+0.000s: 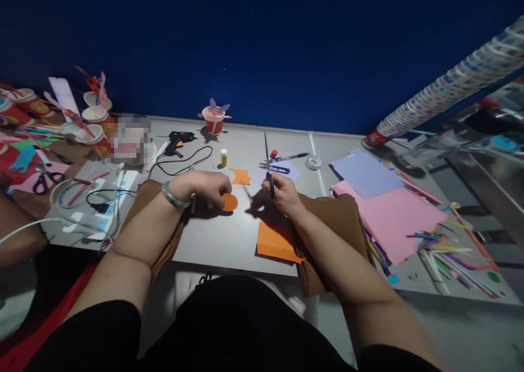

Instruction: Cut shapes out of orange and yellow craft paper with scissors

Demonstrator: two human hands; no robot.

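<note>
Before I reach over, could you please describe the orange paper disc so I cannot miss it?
On the pale table, find the left hand, just past the green bangle. It holds the orange paper disc by its edge. Its round outline sets it apart from the notched orange scrap beyond it and the larger orange sheet nearer the front.

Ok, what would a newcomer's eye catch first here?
Probably the orange paper circle in the left hand, just left of centre, and the scissors in the right hand, pointing toward the blue wall. Next, the red cup with pink shapes at its rim, beside that wall, and the ringed column slanting up at right.
</note>
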